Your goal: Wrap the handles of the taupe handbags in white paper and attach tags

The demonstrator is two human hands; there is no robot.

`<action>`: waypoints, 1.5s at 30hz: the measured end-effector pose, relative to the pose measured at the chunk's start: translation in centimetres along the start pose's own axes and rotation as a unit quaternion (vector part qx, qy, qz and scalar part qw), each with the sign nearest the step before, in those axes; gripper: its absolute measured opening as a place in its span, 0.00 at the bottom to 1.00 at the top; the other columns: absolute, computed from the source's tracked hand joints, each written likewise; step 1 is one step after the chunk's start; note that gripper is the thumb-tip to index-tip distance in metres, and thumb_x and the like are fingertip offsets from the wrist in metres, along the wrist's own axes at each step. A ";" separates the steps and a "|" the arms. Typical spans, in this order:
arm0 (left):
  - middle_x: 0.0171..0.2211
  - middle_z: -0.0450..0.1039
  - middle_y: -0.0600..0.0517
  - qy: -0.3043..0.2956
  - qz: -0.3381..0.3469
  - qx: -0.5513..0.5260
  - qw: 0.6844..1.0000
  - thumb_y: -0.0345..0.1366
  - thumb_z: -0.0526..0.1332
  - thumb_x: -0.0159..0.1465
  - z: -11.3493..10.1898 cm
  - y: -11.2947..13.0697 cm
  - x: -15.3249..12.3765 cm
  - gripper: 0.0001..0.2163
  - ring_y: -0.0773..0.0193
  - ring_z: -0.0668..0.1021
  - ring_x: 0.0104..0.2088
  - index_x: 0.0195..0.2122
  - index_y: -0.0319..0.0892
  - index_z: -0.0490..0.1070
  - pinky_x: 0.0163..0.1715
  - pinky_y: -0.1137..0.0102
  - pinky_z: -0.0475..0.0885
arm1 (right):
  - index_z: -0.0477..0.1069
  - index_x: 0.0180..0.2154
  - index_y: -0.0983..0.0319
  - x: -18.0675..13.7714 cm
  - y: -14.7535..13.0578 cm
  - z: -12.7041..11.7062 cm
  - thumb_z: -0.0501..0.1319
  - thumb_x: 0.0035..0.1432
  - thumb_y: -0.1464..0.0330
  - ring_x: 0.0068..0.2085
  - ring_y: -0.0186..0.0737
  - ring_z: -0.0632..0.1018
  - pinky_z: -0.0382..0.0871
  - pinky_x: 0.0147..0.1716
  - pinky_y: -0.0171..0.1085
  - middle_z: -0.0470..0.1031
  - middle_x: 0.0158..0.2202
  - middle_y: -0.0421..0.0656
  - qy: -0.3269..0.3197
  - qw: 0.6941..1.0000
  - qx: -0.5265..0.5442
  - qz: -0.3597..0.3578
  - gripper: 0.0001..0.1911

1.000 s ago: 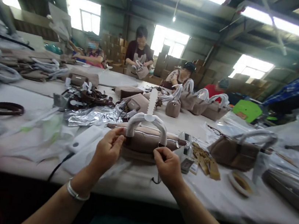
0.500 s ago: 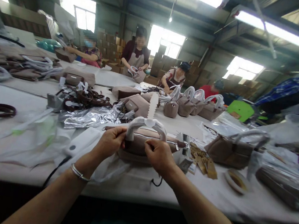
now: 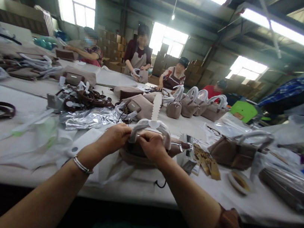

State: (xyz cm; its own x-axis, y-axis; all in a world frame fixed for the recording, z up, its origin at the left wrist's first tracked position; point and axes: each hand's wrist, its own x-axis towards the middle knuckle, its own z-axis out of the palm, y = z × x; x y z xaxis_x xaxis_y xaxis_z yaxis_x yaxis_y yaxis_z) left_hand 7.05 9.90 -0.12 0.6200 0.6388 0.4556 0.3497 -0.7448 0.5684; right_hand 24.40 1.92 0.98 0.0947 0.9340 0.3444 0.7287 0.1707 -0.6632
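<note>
Our left hand [image 3: 116, 137] and right hand [image 3: 151, 146] grip the taupe leather handbag [image 3: 134, 156] near its white-wrapped handle [image 3: 153, 125], steadying it upright on the white counter [image 3: 213, 198].

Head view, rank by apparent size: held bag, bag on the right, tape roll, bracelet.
1. bag on the right and held bag: look about alike. The held one is partly covered, so they are left unranked.
2. tape roll
3. bracelet: smallest, though nearer the camera.

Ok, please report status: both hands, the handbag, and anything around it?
Left hand and right hand both grip handbag top, below white-wrapped handle. Handbag upright on table. Brown tags close at right, clear of hands.
</note>
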 end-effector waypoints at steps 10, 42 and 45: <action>0.33 0.76 0.50 0.185 -0.124 -0.077 0.972 0.43 0.65 0.59 1.0 -1.0 -4.6 0.10 0.60 0.76 0.38 0.31 0.43 0.80 0.41 0.69 0.71 | 0.78 0.29 0.62 -3.0 1.7 -0.3 0.59 0.51 0.73 0.26 0.36 0.77 0.67 0.27 0.31 0.78 0.23 0.39 -0.125 0.984 0.090 0.092 0.08; 0.32 0.82 0.51 0.096 -0.288 -0.181 0.935 0.45 0.62 0.59 3.9 3.6 -6.3 0.13 0.56 0.81 0.34 0.34 0.42 0.81 0.35 0.68 0.73 | 0.76 0.34 0.60 -4.5 2.3 3.1 0.61 0.61 0.71 0.35 0.41 0.79 0.72 0.39 0.38 0.79 0.33 0.44 0.059 0.993 -0.002 -0.100 0.05; 0.31 0.81 0.51 0.103 -0.300 -0.186 0.930 0.45 0.62 0.59 4.1 3.6 -6.4 0.13 0.57 0.81 0.33 0.33 0.41 0.81 0.33 0.68 0.73 | 0.74 0.34 0.61 -4.3 2.3 2.8 0.56 0.65 0.70 0.36 0.42 0.78 0.72 0.39 0.38 0.77 0.32 0.46 0.058 0.986 -0.059 -0.146 0.09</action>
State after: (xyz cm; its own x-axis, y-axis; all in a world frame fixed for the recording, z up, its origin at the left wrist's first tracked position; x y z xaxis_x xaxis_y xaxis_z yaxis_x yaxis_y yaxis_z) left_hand 7.19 2.32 -3.82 0.2312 0.9697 0.0792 0.2984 -0.1481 0.9429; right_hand 23.72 -0.85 -3.91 -0.0586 0.8066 0.5882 0.8093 0.3834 -0.4451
